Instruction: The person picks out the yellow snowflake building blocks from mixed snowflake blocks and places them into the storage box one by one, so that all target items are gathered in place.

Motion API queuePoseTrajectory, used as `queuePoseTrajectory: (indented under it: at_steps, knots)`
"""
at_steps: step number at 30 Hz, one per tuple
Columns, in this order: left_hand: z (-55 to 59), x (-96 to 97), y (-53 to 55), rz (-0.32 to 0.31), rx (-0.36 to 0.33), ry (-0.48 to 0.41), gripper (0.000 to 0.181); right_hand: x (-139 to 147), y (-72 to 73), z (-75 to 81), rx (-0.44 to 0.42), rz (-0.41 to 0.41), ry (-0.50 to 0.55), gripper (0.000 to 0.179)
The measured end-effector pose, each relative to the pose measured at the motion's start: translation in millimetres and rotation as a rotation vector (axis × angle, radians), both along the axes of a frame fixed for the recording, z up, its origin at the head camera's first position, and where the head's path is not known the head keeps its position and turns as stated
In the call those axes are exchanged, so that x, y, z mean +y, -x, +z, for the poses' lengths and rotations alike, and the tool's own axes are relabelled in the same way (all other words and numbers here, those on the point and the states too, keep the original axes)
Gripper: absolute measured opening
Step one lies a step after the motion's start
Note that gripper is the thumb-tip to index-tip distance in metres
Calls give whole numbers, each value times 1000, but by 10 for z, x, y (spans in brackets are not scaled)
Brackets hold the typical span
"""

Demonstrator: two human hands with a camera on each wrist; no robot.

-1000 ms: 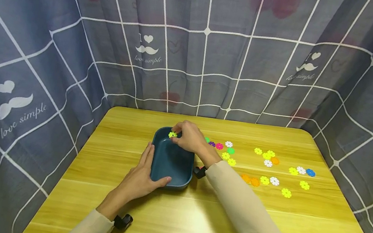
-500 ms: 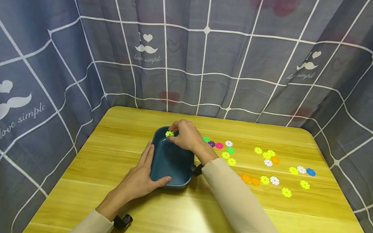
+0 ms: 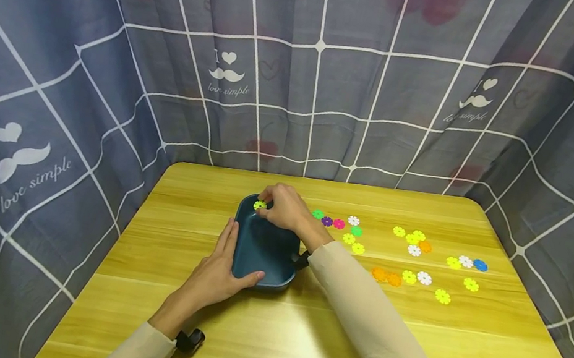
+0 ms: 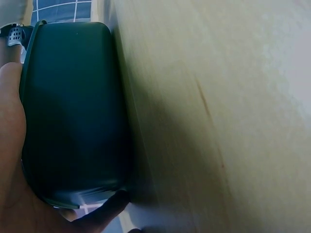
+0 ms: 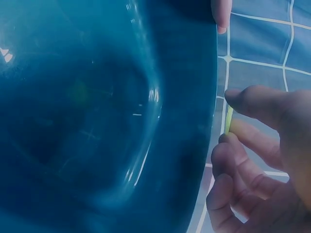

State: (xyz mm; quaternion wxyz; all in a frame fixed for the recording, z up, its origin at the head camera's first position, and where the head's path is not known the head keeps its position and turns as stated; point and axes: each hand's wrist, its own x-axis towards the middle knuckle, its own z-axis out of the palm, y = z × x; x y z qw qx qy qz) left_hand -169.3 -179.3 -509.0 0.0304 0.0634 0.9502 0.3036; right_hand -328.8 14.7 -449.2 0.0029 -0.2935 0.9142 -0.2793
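A deep teal rectangular plastic box (image 3: 268, 245) stands on the wooden table. My left hand (image 3: 216, 268) rests against its near left corner, with straight fingers along the left wall and the thumb at the front rim. In the left wrist view the box's outer wall (image 4: 77, 107) fills the space beside that hand. Over the far end of the box, my right hand (image 3: 285, 207) pinches a yellow flower-shaped plastic disc (image 3: 259, 205) between thumb and finger. The right wrist view shows this disc edge-on as a thin yellow strip (image 5: 229, 119), outside the rim.
Right of the box lie several flower-shaped discs: green (image 3: 356, 231), purple (image 3: 327, 221), pink (image 3: 338, 224), white (image 3: 424, 278), orange (image 3: 394, 279), yellow (image 3: 442, 296) and blue (image 3: 480, 265). Grey checked curtains (image 3: 280, 78) surround the table (image 3: 293, 355).
My right hand has shifted slightly left with the yellow disc, toward the box's far left corner. My left hand and the box have stayed put.
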Motion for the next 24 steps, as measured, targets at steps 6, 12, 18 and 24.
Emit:
queuePoseTrajectory:
  at_steps: [6, 12, 18, 24]
  knots:
    - [-11, 6, -5, -1, 5, 5, 138, 1, -20, 10, -17, -2, -23, 37]
    - [-8, 8, -4, 2, 6, 4, 139, 11, -35, 29, -17, -4, -30, 37]
    - [1, 2, -9, 3, -2, -2, 139, 32, -60, 61, -14, -2, -20, 35]
    - [-8, 7, -12, -3, -2, -10, 138, 105, -76, 54, -13, 14, -22, 36]
